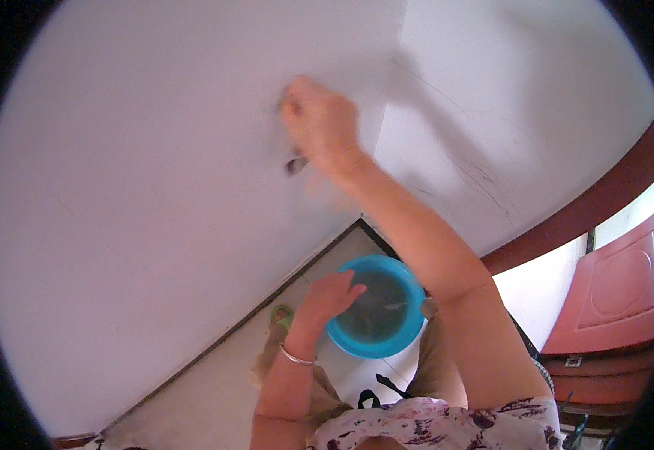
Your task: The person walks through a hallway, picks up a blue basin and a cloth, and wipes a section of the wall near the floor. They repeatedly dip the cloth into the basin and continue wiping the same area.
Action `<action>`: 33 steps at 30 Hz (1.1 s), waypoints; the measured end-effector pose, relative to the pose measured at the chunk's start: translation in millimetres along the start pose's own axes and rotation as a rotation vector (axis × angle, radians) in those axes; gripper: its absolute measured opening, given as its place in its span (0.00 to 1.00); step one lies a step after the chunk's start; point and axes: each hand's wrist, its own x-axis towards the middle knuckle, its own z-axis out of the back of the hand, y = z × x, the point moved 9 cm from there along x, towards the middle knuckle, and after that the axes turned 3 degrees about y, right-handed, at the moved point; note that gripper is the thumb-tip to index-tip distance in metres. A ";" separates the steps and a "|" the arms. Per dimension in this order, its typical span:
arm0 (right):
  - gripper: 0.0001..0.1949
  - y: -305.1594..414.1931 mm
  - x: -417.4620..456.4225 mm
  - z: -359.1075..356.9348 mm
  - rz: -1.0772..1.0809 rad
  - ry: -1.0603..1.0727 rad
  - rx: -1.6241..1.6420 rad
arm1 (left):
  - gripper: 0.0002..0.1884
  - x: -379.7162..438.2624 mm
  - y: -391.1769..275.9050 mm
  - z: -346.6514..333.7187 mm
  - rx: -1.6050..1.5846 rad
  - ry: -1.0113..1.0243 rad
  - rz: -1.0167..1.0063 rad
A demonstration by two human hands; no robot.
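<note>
My right hand [321, 124] is raised against the white wall [136, 169], its fingers closed around something small and dark that shows only at its edges; what it is cannot be told. Below, my left hand [330, 298], with a bangle on the wrist, is at the left rim of a blue plastic basin [415, 332]. Its thumb and a finger point over the basin, and nothing shows in it. Murky grey water [372, 315] fills much of the basin.
Two walls meet in a corner behind the basin; the right wall [473, 140] bears thin dark scratches. A dark skirting strip [237, 326] edges the tiled floor. Dark red wooden trim [586, 208] and a reddish panelled door [619, 287] are at right. My feet are beside the basin.
</note>
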 end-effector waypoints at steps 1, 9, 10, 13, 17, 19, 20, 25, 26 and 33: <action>0.02 -23.2 4.6 8.3 -0.069 0.012 -0.054 | 0.27 0.7 -4.2 -1.3 -0.008 0.013 -0.001; 0.03 30.2 -2.3 -6.9 0.089 0.017 0.003 | 0.27 -2.7 -3.4 5.2 0.022 0.095 0.032; 0.04 43.0 -3.7 -8.2 0.122 0.037 0.031 | 0.27 -2.1 -4.0 4.5 0.011 0.052 0.001; 0.05 3.2 0.3 4.5 0.107 0.031 -0.034 | 0.26 -0.3 -3.9 -0.7 -0.014 -0.040 -0.048; 0.05 -57.2 16.9 24.8 -0.118 -0.027 -0.029 | 0.24 2.8 -5.7 -2.2 -0.026 -0.015 -0.031; 0.05 -36.5 13.8 15.0 -0.023 -0.037 -0.054 | 0.23 5.6 -2.1 -3.7 -0.008 0.006 -0.028; 0.05 -11.6 5.6 0.8 0.089 -0.026 -0.085 | 0.23 5.6 -1.1 -2.5 0.012 0.004 -0.022; 0.05 13.5 -1.1 -1.9 0.041 0.108 0.120 | 0.22 -0.4 1.3 4.4 -0.021 -0.006 0.004; 0.05 -5.8 5.6 3.5 -0.019 0.098 0.119 | 0.22 -3.6 2.5 6.6 -0.027 -0.022 0.005; 0.05 8.9 2.0 -7.2 0.070 0.033 -0.045 | 0.20 -2.1 -0.3 10.3 -0.027 -0.061 -0.035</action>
